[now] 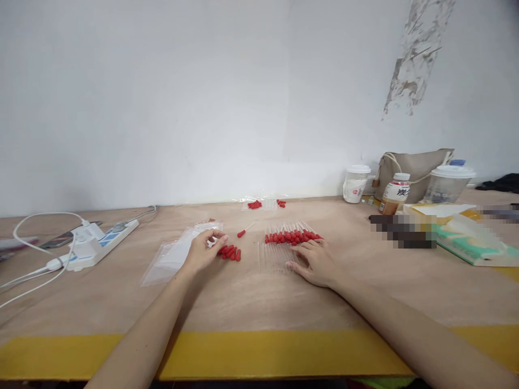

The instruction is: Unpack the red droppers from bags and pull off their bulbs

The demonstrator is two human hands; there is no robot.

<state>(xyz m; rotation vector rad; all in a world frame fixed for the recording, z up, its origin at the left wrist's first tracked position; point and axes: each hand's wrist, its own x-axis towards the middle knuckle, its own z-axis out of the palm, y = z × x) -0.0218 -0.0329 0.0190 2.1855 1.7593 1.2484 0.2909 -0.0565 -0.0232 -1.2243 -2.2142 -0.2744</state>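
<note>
A row of clear droppers with red rubber bulbs point(292, 236) lies on the wooden table point(251, 297). My right hand point(314, 262) rests flat beside that row, fingers spread over the clear tubes. A small cluster of red-bulbed droppers point(230, 252) lies to the left, and my left hand point(205, 249) has its fingers curled at it, beside a stack of small clear plastic bags point(172, 256). Whether the left fingers grip a dropper is not visible. One single dropper point(244, 231) lies apart between the groups.
More red bulbs in clear bags point(263, 204) lie near the wall. A white power strip with cables point(99, 243) is at the left. Cups point(357, 183), a bottle point(395, 193), a beige bag point(413, 170) and a tissue pack point(470, 246) stand at the right. Yellow tape point(263, 354) edges the table.
</note>
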